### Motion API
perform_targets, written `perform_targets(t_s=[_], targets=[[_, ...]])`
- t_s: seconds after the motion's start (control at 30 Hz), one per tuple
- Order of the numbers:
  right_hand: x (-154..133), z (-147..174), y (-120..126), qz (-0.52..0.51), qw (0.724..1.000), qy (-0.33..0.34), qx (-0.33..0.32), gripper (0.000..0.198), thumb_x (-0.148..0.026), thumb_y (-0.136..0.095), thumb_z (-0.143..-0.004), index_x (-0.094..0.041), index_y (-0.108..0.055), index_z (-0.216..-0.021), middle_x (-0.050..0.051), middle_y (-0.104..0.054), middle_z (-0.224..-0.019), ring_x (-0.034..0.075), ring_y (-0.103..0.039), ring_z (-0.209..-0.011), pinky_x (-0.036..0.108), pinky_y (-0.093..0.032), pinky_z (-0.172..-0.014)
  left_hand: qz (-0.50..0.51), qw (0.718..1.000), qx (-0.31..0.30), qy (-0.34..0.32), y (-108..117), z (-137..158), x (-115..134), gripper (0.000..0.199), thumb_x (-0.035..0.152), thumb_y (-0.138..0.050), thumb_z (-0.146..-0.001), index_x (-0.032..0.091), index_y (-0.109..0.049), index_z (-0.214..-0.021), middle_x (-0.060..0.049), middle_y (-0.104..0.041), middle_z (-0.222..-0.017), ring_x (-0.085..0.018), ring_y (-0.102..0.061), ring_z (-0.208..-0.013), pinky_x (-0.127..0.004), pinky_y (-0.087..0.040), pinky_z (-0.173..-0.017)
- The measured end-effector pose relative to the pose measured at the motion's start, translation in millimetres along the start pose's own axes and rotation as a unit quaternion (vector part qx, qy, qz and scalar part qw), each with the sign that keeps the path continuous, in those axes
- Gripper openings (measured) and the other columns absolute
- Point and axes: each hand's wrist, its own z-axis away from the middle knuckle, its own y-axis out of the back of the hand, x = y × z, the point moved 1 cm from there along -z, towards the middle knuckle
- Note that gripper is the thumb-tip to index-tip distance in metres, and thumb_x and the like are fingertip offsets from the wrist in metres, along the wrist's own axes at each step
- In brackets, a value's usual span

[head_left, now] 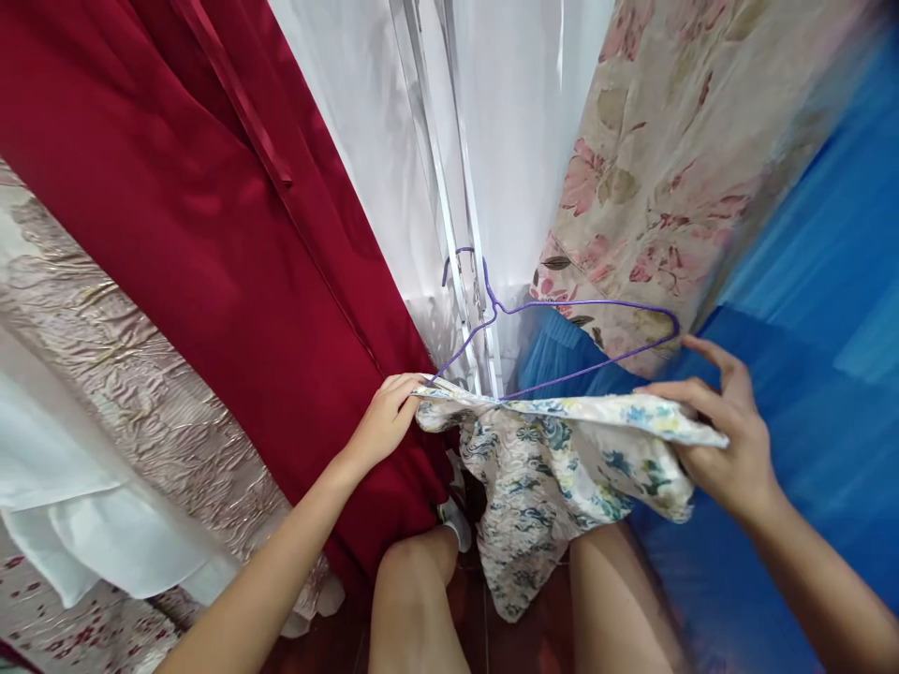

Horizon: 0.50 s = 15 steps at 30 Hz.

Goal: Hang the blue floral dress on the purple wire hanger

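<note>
A white garment with a blue, green and yellow floral print point(548, 459) hangs between my hands, its top edge drawn out sideways. My left hand point(393, 407) is closed on the left end of that edge, where the left arm of a purple hanger point(596, 302) runs into the cloth. The right end of the edge is gripped by my right hand point(727, 431), with the index finger stretched up at the hanger's right corner. Much of the hanger's left end is hidden by cloth and fingers. Its hook points upward, by two white metal bars point(449, 201).
Long dresses hang all around: a red one point(175, 187) at left, a cream floral one point(653, 159) and a blue one point(793, 328) at right. White fabric point(351, 112) hangs behind the bars. My legs and the dark tiled floor point(474, 627) show below.
</note>
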Motion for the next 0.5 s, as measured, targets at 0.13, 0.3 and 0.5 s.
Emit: perform_targets(t_s=[0.13,0.3,0.5], targets=[[12,-43,-5,0.008,1.0,0.012,-0.027,0.019,-0.018,-0.062,-0.086,-0.018,-0.076,-0.099,0.016,-0.045,-0.152,0.03,-0.038,-0.145,0.039,-0.035,-0.113,0.025,1.0,0.001,0.018,1,5,9,0.032,0.033,-0.041,-0.101,0.021,-0.068,-0.115,-0.005,-0.067,-0.12,-0.023,-0.055,-0.116,-0.037,-0.04,-0.105],[16,-66,-2,0.04,0.99,0.007,-0.134,0.031,-0.009,-0.051,-0.083,-0.016,-0.073,-0.104,0.014,-0.071,-0.119,0.027,-0.065,-0.114,0.034,-0.046,-0.09,0.119,0.984,0.051,0.126,7,4,9,0.03,0.041,-0.048,-0.096,0.017,-0.064,-0.086,-0.001,-0.064,-0.08,-0.018,-0.059,-0.075,-0.027,-0.047,-0.069],[1,-63,16,-0.155,0.956,-0.116,-0.22,0.022,-0.037,-0.056,-0.086,-0.021,-0.07,-0.084,0.006,-0.072,-0.077,0.02,-0.064,-0.066,0.03,-0.043,-0.061,0.146,0.979,0.118,0.086,16,-20,15,0.023,0.032,-0.05,-0.094,0.018,-0.066,-0.104,-0.004,-0.069,-0.107,-0.02,-0.063,-0.098,-0.029,-0.048,-0.088]])
